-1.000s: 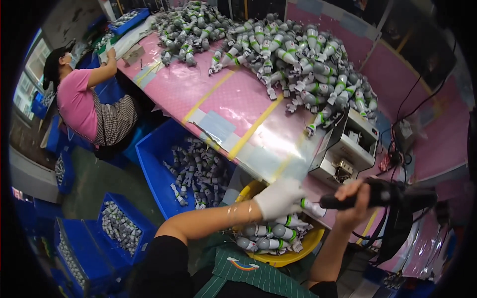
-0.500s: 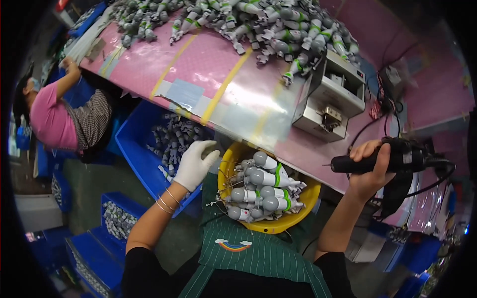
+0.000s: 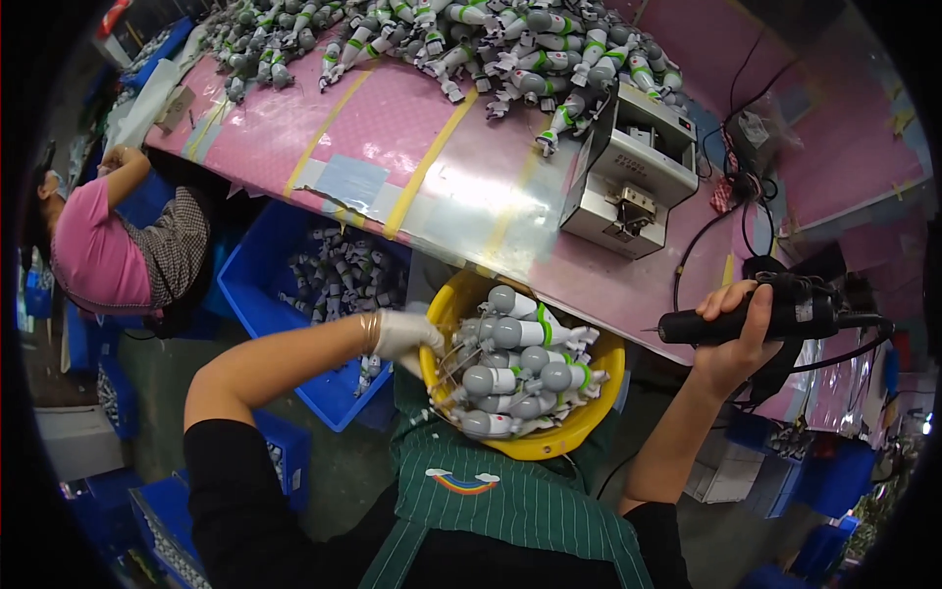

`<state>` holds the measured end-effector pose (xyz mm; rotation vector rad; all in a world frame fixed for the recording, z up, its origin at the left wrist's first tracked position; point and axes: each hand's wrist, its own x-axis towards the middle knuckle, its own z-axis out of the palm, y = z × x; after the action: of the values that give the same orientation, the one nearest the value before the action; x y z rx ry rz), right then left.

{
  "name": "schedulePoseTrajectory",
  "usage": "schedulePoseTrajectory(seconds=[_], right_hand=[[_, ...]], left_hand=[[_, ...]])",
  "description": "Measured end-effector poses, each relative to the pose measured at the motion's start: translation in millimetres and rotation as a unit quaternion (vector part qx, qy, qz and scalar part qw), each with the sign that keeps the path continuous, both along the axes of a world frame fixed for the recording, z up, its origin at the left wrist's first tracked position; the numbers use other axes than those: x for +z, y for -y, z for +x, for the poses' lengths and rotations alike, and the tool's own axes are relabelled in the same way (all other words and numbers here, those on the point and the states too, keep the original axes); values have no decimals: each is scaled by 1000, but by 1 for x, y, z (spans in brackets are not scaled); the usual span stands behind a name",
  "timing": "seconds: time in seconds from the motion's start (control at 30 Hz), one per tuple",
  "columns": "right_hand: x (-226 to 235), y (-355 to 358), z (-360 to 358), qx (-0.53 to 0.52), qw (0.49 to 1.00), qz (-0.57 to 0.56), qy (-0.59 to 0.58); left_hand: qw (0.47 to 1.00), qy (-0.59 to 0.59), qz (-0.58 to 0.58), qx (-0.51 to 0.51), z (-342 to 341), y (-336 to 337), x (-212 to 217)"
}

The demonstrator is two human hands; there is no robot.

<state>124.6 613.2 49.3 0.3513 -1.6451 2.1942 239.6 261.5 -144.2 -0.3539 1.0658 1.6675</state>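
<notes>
My left hand [image 3: 404,334], in a white glove, grips the left rim of a yellow bowl [image 3: 549,444] that rests on my lap. The bowl holds several grey-and-white toy figures [image 3: 515,368] with green trim. My right hand [image 3: 734,339] is shut on a black electric screwdriver [image 3: 775,319], held level with its tip pointing left, over the front edge of the pink table [image 3: 392,128]. A black cable runs off the tool to the right.
A grey box-shaped machine [image 3: 628,177] stands on the table near a large heap of toy figures [image 3: 510,39]. A blue bin [image 3: 324,294] of parts sits under the table at my left. Another person in a pink top [image 3: 98,255] works at far left. More blue bins line the floor.
My left hand dropped from the table edge to the bowl's left rim and closed on it. My right hand kept the screwdriver and stayed about where it was. My head tilted down.
</notes>
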Motion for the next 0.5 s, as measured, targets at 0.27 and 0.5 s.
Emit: schedulePoseTrajectory(seconds=[0.27,0.5], right_hand=[[17,7,0,30,999,3,-16],[27,40,-43,-59,990,129,-16]], left_hand=[[980,4,-105,167,93,-11,43],[931,29,-64,357,183,-10,61]])
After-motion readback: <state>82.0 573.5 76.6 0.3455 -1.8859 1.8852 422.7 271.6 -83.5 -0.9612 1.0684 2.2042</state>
